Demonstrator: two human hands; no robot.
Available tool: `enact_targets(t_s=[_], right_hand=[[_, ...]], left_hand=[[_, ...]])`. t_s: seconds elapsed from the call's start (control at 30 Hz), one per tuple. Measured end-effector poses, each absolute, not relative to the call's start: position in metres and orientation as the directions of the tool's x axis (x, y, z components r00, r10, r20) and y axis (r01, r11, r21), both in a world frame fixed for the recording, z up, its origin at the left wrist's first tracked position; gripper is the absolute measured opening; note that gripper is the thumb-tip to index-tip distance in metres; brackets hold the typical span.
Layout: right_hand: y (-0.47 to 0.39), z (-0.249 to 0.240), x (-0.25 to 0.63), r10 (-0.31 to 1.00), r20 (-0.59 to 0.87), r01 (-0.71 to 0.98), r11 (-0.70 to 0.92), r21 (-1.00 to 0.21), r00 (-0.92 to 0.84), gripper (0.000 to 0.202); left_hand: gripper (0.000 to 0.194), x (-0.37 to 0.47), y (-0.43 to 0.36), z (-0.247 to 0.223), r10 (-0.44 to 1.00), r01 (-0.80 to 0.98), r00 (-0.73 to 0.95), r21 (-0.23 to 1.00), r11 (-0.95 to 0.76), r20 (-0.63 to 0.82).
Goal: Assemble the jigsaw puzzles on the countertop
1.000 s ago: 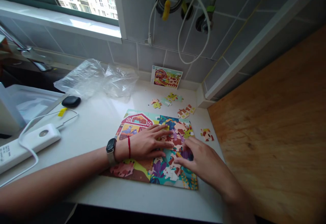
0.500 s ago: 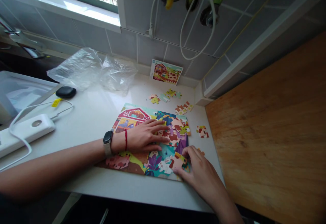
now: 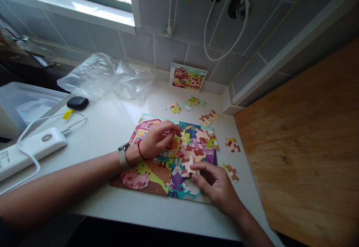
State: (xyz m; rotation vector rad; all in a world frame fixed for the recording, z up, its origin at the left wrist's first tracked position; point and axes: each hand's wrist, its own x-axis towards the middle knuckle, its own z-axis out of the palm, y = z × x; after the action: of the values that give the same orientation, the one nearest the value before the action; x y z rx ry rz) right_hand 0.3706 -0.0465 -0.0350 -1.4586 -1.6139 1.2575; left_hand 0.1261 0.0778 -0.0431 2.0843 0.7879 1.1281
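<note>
A colourful puzzle (image 3: 151,181) lies on the white counter, its left part showing a farm scene. Between the thumb and fingers of my right hand (image 3: 214,181) is a pink and brown puzzle piece (image 3: 187,167), held over the right part of the puzzle. My left hand (image 3: 159,138) rests above the upper middle of the puzzle, its fingers curled together at the tips; whether something small is between them is hidden. Cow-patterned pieces (image 3: 193,150) lie just right of it. A picture card (image 3: 188,77) leans against the wall behind.
Loose pieces lie behind the puzzle (image 3: 209,118) and to its right (image 3: 232,145). Crumpled clear plastic (image 3: 106,78) is at the back left. A white power strip (image 3: 36,149) with a cable and a black oval object (image 3: 77,103) are on the left. A wooden board (image 3: 303,138) stands at the right.
My left hand has lifted from lying flat and curled its fingers. My right hand has moved its piece up and left, turning it. The camera view has shifted slightly.
</note>
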Motion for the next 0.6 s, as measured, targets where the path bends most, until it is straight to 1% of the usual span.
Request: enact_targets(t_s=[0.07, 0.13, 0.23, 0.3, 0.4, 0.47, 0.6], right_hand=[[-0.047, -0.031, 0.371, 0.953, -0.080, 0.442, 0.060, -0.895, -0.293, 0.025], [-0.046, -0.029, 0.371, 0.938, -0.032, 0.469, 0.142, -0.872, -0.344, 0.023], [-0.046, -0.033, 0.371, 0.939, -0.046, 0.488, 0.136, -0.862, -0.342, 0.020], [-0.046, -0.037, 0.371, 0.939, -0.065, 0.491, 0.116, -0.863, -0.337, 0.019], [-0.047, -0.040, 0.372, 0.936, -0.063, 0.497, 0.126, -0.859, -0.346, 0.024], [-0.047, -0.039, 0.372, 0.937, -0.052, 0.506, 0.139, -0.851, -0.345, 0.024], [-0.046, -0.036, 0.371, 0.949, 0.021, 0.513, 0.189, -0.837, -0.315, 0.023]], left_hand=[[0.025, 0.125, 0.077, -0.042, 0.699, 0.189, 0.506, 0.726, -0.661, 0.505], [0.026, 0.125, 0.077, -0.038, 0.646, 0.171, 0.565, 0.693, -0.701, 0.513], [0.027, 0.122, 0.076, -0.028, 0.532, 0.151, 0.688, 0.619, -0.771, 0.494], [0.027, 0.118, 0.073, -0.022, 0.474, 0.154, 0.758, 0.583, -0.798, 0.449], [0.023, 0.111, 0.066, -0.019, 0.434, 0.164, 0.804, 0.548, -0.820, 0.407], [0.022, 0.106, 0.062, -0.023, 0.416, 0.183, 0.822, 0.512, -0.839, 0.389], [0.031, 0.101, 0.056, -0.037, 0.406, 0.240, 0.860, 0.457, -0.857, 0.310]])
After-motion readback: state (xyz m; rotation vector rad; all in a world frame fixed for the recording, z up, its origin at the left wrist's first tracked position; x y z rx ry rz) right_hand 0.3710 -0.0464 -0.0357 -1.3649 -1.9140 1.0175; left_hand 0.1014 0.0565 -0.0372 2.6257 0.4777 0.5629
